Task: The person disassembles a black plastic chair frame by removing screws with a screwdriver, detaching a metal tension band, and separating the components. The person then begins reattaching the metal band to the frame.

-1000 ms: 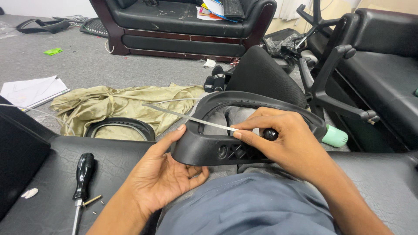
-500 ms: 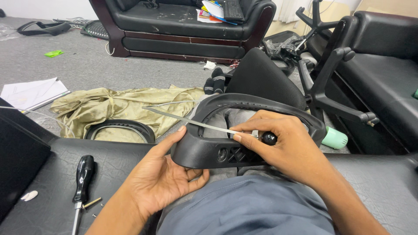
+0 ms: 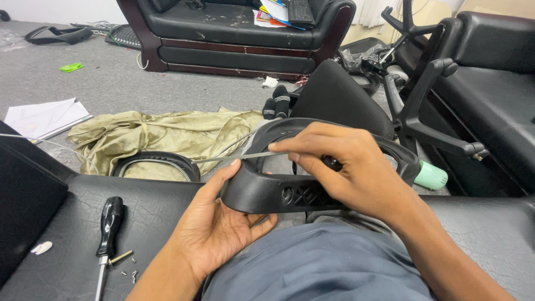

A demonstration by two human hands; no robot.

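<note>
Right now the left hand [image 3: 214,223] cradles the near end of a black plastic chair frame [image 3: 267,192] resting over the person's lap, thumb up against its side, fingers curled beneath. Above it, the right hand [image 3: 345,167] has its fingers pinched shut on a thin metal rod [image 3: 234,158] that runs leftward across the frame's opening. Left of the left hand, a black-handled screwdriver [image 3: 108,226] and loose screws [image 3: 131,273] lie on the black leather seat [image 3: 150,206].
</note>
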